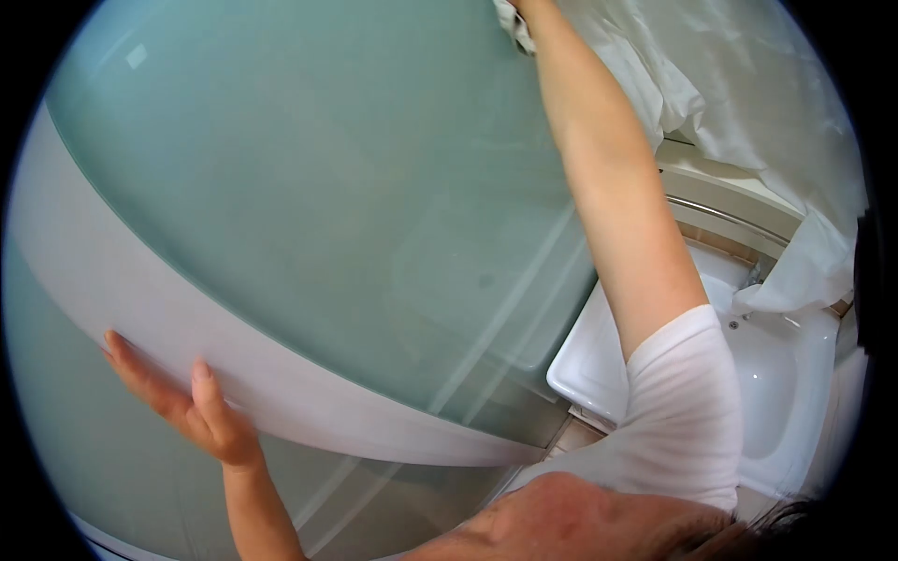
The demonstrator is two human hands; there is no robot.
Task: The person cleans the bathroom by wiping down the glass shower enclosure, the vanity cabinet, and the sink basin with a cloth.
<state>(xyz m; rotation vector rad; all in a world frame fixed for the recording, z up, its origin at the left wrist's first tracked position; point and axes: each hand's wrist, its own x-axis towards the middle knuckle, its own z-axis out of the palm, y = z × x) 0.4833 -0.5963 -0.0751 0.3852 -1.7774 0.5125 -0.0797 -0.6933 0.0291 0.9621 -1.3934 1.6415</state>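
Observation:
A large pane of greenish frosted glass (309, 178) fills much of the view, bordered by a wide, curved white band (281, 360). My left hand (201, 411) rests against this band at the lower left, thumb and fingers apart, holding nothing. My right arm stretches up along the pane's right side to the top edge. There my right hand (529, 6), mostly cut off by the frame, is closed on a whitish cloth (514, 26) at the glass. Most of its fingers are out of sight.
A white washbasin (781, 383) with a drain stands at the right, and another white ceramic fixture (589, 360) lies beside my upper arm. White curtain-like fabric (748, 84) hangs at the upper right, above a curved chrome rail (730, 217). More glass (374, 500) continues below the band.

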